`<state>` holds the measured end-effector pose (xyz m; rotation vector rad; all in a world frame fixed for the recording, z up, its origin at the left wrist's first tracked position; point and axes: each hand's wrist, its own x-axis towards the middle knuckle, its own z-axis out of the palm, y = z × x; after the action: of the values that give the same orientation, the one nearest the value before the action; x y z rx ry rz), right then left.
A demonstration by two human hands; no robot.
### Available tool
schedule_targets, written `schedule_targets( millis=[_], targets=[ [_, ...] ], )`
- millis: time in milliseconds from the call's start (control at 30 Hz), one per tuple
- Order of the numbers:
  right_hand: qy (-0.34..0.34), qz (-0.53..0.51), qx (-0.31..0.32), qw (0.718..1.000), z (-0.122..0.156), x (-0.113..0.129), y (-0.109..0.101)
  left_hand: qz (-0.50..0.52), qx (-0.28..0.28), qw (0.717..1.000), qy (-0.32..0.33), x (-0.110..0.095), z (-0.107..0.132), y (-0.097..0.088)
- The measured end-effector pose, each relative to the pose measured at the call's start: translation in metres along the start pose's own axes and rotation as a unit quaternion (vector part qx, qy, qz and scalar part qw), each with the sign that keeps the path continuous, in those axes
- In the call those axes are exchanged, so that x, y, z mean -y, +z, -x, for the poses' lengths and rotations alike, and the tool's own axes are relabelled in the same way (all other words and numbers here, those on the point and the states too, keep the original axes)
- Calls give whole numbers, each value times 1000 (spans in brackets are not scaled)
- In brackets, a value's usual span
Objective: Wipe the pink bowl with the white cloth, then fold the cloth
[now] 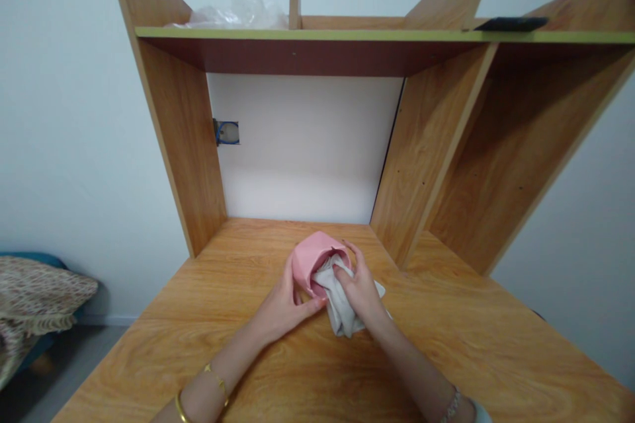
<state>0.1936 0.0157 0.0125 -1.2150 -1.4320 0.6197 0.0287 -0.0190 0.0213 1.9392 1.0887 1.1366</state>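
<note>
Two grips: left hand (282,304) wraps round pink cup (310,258); right hand (362,287) pinches crumpled white cloth (340,309) into it.

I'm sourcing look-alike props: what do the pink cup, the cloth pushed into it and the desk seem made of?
Pink cup: probably matte plastic; even colour, thin rim, no glare, though ceramic is possible. Cloth: soft off-white fabric; it crumples and folds under the right hand. Desk: wood-grain laminate or veneer, satin; flowing grain with a soft sheen.

Soft, even daylight, dim under the shelf (317,56); wide-angle lens splays the edges, slightly soft focus.
</note>
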Motion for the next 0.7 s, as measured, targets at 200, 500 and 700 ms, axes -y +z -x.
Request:
schedule_targets(
  millis=[200, 500, 700],
  targets=[
    [28, -18, 49, 998, -1, -7, 9, 19, -27, 999, -14, 2, 0, 8],
    [32, 227, 60, 971, -2, 11, -7, -169, -34, 985, -17, -8, 2, -7],
    [-19, 292, 111, 950, 7, 19, -7, -282, 12, 959, -6, -16, 1, -19]
  ],
)
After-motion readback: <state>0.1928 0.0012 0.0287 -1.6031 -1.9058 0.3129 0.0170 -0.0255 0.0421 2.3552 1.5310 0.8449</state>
